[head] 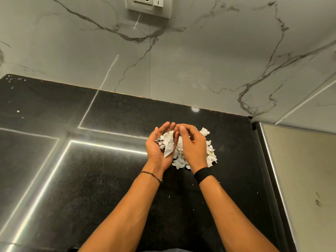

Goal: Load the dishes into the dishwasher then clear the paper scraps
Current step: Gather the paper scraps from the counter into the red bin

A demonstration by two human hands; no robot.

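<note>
A heap of torn white paper scraps (211, 153) lies on the black speckled countertop (101, 179), near its right end. My left hand (157, 148) is cupped palm-up with several paper scraps (168, 143) resting in it. My right hand (193, 146) hovers palm-down over the heap, fingers curled, its fingertips meeting those of the left hand. Whether the right hand pinches a scrap is hidden. No dishes or dishwasher are in view.
A grey marble-patterned wall (181, 60) rises behind the counter, with a socket plate (149, 5) at the top. A beige panel (300, 170) borders the counter on the right. Tiny paper crumbs (169, 196) dot the countertop near my forearms.
</note>
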